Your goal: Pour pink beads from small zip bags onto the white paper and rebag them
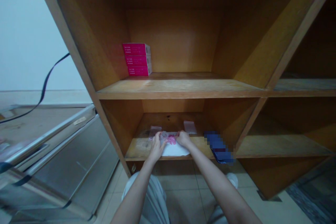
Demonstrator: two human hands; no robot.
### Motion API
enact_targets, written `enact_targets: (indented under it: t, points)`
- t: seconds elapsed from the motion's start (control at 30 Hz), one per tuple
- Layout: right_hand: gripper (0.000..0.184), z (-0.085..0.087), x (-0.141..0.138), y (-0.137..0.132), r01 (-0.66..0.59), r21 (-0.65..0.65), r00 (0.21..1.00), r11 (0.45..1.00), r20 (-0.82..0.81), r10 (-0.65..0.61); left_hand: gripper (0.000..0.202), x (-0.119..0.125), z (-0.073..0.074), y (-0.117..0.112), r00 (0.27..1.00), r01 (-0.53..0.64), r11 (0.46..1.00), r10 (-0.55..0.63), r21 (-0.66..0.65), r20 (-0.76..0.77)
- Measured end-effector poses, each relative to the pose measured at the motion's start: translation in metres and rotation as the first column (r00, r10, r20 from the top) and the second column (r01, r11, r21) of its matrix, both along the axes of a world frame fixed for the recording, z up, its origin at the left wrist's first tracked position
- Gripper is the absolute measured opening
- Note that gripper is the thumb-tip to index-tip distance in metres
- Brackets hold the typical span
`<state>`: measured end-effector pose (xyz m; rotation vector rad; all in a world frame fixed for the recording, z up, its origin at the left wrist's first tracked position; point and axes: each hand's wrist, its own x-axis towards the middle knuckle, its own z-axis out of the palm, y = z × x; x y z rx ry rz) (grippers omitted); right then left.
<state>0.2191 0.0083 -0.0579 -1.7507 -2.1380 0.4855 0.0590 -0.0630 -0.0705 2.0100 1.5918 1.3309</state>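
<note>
Both my hands reach onto the lower shelf (136,150) of a wooden shelving unit. My left hand (157,144) and my right hand (183,138) pinch the two sides of a small clear plastic bag (165,135), fingers closed on it. A heap of small pink beads (172,139) lies between the hands on a white sheet (174,150). Whether the beads are inside the bag I cannot tell.
More small clear bags (189,126) lie further back on the same shelf. A blurred blue object (219,146) rests at the shelf's right end. Three pink boxes (137,59) are stacked on the upper shelf (178,89). A metal cabinet (60,157) stands to the left.
</note>
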Motion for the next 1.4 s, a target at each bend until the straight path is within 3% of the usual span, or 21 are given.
enact_targets:
  t: [0.27,0.63,0.73,0.87,1.03,1.27,1.4]
  points:
    - [0.017,0.003,-0.002,-0.003,-0.018,-0.024,0.999,1.0,0.051,0.02,0.043,0.0,-0.002,0.0,1.0,0.0,1.0,0.0,-0.012,0.022]
    - [0.018,-0.002,-0.004,0.0,0.036,-0.064,0.999,0.997,-0.03,-0.038,0.049,-0.001,-0.006,0.004,1.0,-0.006,1.0,0.007,-0.023,0.03]
    - [0.018,0.0,-0.001,0.0,0.075,-0.039,0.991,0.996,-0.112,-0.079,0.048,-0.002,-0.006,0.003,1.0,0.005,1.0,-0.005,-0.026,0.006]
    - [0.018,0.018,0.0,-0.001,0.117,0.003,0.931,0.993,-0.349,-0.109,0.046,-0.002,-0.003,0.002,1.0,0.013,0.999,-0.013,-0.038,-0.007]
    - [0.019,0.045,-0.015,-0.007,0.01,0.048,0.806,0.999,-0.592,0.021,0.044,-0.001,-0.004,0.001,1.0,0.015,1.0,-0.015,-0.009,-0.014]
    - [0.024,0.053,-0.034,-0.024,-0.266,0.036,0.84,0.963,-0.481,0.25,0.045,-0.001,-0.006,0.003,1.0,0.017,1.0,-0.017,-0.008,-0.02]
    - [0.026,0.054,-0.028,-0.02,-0.232,0.088,0.832,0.969,-0.498,0.245,0.045,-0.001,-0.004,0.002,1.0,0.013,1.0,-0.014,-0.008,-0.024]
